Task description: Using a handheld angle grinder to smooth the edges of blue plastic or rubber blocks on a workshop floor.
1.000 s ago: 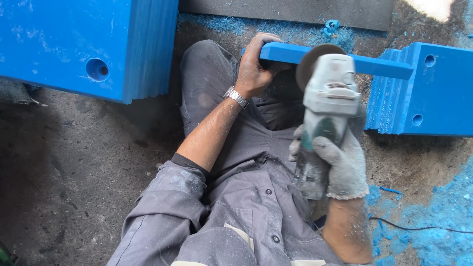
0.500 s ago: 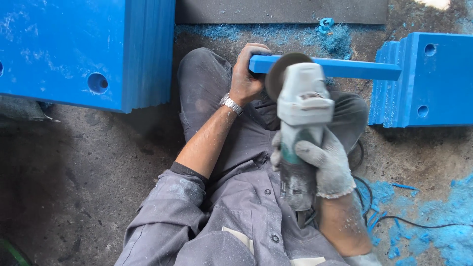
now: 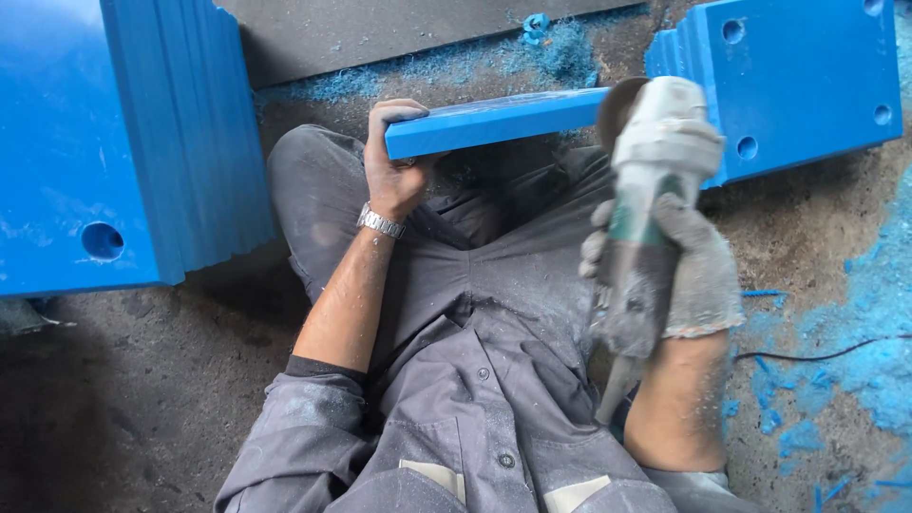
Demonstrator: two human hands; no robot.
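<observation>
On the floor left and far right stand stacks of blue slabs (image 3: 133, 152). Over my lap, my left hand (image 3: 394, 166) grips a blue board (image 3: 494, 122) by its end; my gloved right hand (image 3: 689, 266) is wrapped round a grinder (image 3: 651, 204), its disc at the board's right end.

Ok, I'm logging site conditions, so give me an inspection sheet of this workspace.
Surface: grey floor, dusty.
Job's things: blue plate across the lap; angle grinder, disc at the plate's edge.
Clutter: blue shavings at right.
Hands: left hand bare, grips the plate's end; right hand gloved, holds the grinder.
Cables: thin black cable over the shavings.
Surroundings: blue plate stack left, another stack right.
</observation>
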